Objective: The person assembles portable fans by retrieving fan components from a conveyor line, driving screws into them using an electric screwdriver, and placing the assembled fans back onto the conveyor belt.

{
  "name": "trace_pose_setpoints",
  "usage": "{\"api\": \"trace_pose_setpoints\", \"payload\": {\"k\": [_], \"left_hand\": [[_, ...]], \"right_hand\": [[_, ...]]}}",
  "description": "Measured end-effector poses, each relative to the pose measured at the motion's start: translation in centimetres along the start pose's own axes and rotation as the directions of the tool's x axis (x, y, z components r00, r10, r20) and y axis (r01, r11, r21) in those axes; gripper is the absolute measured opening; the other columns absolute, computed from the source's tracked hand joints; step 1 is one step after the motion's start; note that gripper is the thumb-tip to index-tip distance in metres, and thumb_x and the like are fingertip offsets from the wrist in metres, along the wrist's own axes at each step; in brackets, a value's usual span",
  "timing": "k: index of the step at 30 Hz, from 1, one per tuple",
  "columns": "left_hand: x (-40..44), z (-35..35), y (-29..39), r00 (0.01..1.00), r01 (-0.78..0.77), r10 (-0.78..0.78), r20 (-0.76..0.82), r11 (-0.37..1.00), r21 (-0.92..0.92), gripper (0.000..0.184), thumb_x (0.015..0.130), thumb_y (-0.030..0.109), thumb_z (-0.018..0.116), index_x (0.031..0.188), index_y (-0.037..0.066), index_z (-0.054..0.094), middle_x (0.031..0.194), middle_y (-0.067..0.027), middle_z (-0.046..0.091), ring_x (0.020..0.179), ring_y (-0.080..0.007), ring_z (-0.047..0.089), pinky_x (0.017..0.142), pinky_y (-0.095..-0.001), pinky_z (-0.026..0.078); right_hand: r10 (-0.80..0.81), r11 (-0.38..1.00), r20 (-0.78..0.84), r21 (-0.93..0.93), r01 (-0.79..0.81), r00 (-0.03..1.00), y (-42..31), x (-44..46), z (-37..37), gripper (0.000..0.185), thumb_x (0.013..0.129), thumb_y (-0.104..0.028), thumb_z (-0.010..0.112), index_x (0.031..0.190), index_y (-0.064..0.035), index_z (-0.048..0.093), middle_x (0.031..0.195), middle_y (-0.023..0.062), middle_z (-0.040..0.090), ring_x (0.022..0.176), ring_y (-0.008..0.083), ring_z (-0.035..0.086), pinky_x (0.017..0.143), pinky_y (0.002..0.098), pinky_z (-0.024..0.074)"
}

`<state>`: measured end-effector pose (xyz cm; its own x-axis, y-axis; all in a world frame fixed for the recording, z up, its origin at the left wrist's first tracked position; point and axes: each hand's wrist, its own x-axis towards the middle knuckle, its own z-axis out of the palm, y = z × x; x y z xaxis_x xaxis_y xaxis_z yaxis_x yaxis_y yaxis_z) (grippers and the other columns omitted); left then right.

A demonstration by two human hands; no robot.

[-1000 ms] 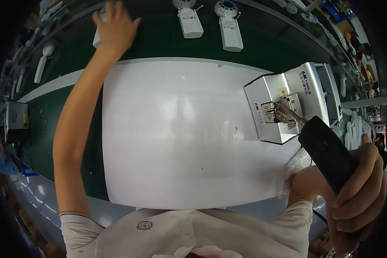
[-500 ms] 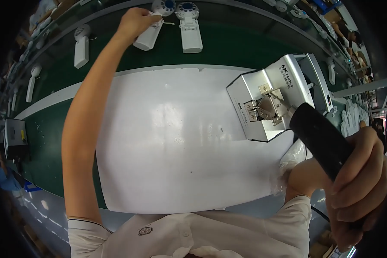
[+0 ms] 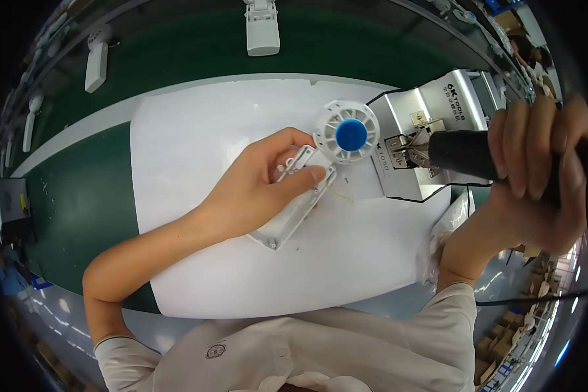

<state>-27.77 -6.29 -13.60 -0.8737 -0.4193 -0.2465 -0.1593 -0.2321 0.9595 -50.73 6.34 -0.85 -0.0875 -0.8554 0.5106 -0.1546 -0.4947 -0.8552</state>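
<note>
My left hand [image 3: 258, 186] grips a white handheld fan [image 3: 330, 111] above the white work sheet, thumb across its neck. The fan's round head has a blue hub [image 3: 351, 135], and its open handle shell points down and left. A thin yellowish wire [image 3: 342, 195] sticks out beside the handle. My right hand [image 3: 536, 163] is wrapped round a black electric screwdriver [image 3: 460, 153], held roughly level. Its front end is at the metal outlet of the silver screw feeder [image 3: 454, 98]; the bit's tip cannot be made out.
A white sheet [image 3: 202, 274] covers the bench in front of me. Beyond it, on the green belt [image 3: 196, 55], lie more white fans, one at the top [image 3: 262, 32] and one at left [image 3: 97, 65]. A plastic bag [image 3: 452, 219] lies by my right forearm.
My left hand has brought a fan from the green belt back over the white sheet. My right hand has risen, turning the screwdriver nearer level, its front end still at the feeder.
</note>
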Motion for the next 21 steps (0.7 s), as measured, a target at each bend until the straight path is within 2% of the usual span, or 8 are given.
{"api": "trace_pose_setpoints", "payload": {"k": [2, 5, 7, 11, 13, 18, 21], "left_hand": [[-0.1, 0.2, -0.3, 1.000, -0.026, 0.025, 0.008, 0.991, 0.134, 0.024, 0.095, 0.010, 0.065, 0.118, 0.003, 0.058, 0.091, -0.0045, 0.065, 0.068, -0.0069, 0.052, 0.059, -0.0213, 0.041], [-0.2, 0.3, -0.2, 0.998, -0.061, 0.060, 0.006, 0.991, 0.119, 0.023, 0.095, 0.008, 0.065, 0.116, 0.003, 0.059, 0.090, -0.0035, 0.064, 0.068, -0.0073, 0.048, 0.060, -0.0222, 0.038], [-0.1, 0.6, -0.5, 0.997, -0.083, 0.083, 0.006, 0.991, 0.105, 0.021, 0.094, 0.007, 0.064, 0.115, 0.004, 0.059, 0.090, -0.0025, 0.064, 0.068, -0.0077, 0.043, 0.061, -0.0231, 0.035], [-0.2, 0.8, -0.8, 0.994, -0.101, 0.104, -0.016, 0.988, 0.116, 0.021, 0.094, 0.006, 0.065, 0.114, 0.003, 0.060, 0.091, -0.0036, 0.064, 0.068, -0.0084, 0.045, 0.061, -0.0229, 0.037], [-0.2, 1.0, -0.8, 0.993, -0.108, 0.112, -0.027, 0.987, 0.119, 0.021, 0.093, 0.006, 0.065, 0.114, 0.003, 0.060, 0.091, -0.0040, 0.065, 0.068, -0.0086, 0.046, 0.061, -0.0228, 0.037], [0.1, 1.0, -0.8, 0.992, -0.118, 0.121, -0.026, 0.988, 0.100, 0.022, 0.093, 0.005, 0.066, 0.114, 0.003, 0.059, 0.091, -0.0047, 0.066, 0.068, -0.0100, 0.048, 0.061, -0.0235, 0.038], [0.3, 0.7, -1.0, 0.992, -0.120, 0.122, -0.010, 0.986, 0.111, 0.022, 0.093, 0.004, 0.065, 0.114, 0.003, 0.059, 0.091, -0.0056, 0.066, 0.068, -0.0105, 0.050, 0.060, -0.0238, 0.039]], "right_hand": [[0.054, 0.998, 0.018, 0.022, -0.054, 0.998, -0.4, 1.2, -0.1, 0.021, 0.086, -0.021, 0.061, 0.103, -0.0110, 0.055, 0.067, -0.0060, 0.058, 0.054, 0.0060, 0.053, 0.055, 0.0192, 0.0444], [0.020, 0.996, 0.160, 0.087, -0.035, 0.987, -0.6, 1.5, 0.7, 0.021, 0.086, -0.021, 0.059, 0.103, -0.0108, 0.055, 0.067, -0.0062, 0.057, 0.054, 0.0060, 0.053, 0.055, 0.0191, 0.0440], [-0.127, 0.973, 0.270, 0.220, 0.067, 0.955, 0.0, 1.1, 1.5, 0.023, 0.084, -0.023, 0.071, 0.100, -0.0120, 0.059, 0.068, -0.0037, 0.063, 0.056, 0.0077, 0.059, 0.053, 0.0189, 0.0490], [-0.257, 0.929, 0.370, 0.350, 0.123, 0.893, 0.5, -0.5, 2.0, 0.029, 0.077, -0.024, 0.085, 0.096, -0.0137, 0.064, 0.069, -0.0015, 0.068, 0.058, 0.0091, 0.065, 0.051, 0.0185, 0.0534], [-0.284, 0.916, 0.391, 0.381, 0.127, 0.875, 1.0, -0.7, 2.3, 0.031, 0.075, -0.024, 0.088, 0.095, -0.0141, 0.065, 0.069, -0.0011, 0.069, 0.058, 0.0094, 0.066, 0.050, 0.0185, 0.0543], [-0.341, 0.907, 0.312, 0.355, 0.224, 0.887, 2.9, 0.2, 4.5, 0.030, 0.077, -0.021, 0.087, 0.094, -0.0146, 0.063, 0.066, -0.0012, 0.068, 0.056, 0.0095, 0.064, 0.050, 0.0190, 0.0534], [-0.241, 0.949, 0.292, 0.270, 0.161, 0.926, 2.9, -0.2, 4.5, 0.028, 0.078, -0.019, 0.085, 0.093, -0.0137, 0.062, 0.066, -0.0014, 0.067, 0.055, 0.0094, 0.063, 0.050, 0.0195, 0.0528]]}}
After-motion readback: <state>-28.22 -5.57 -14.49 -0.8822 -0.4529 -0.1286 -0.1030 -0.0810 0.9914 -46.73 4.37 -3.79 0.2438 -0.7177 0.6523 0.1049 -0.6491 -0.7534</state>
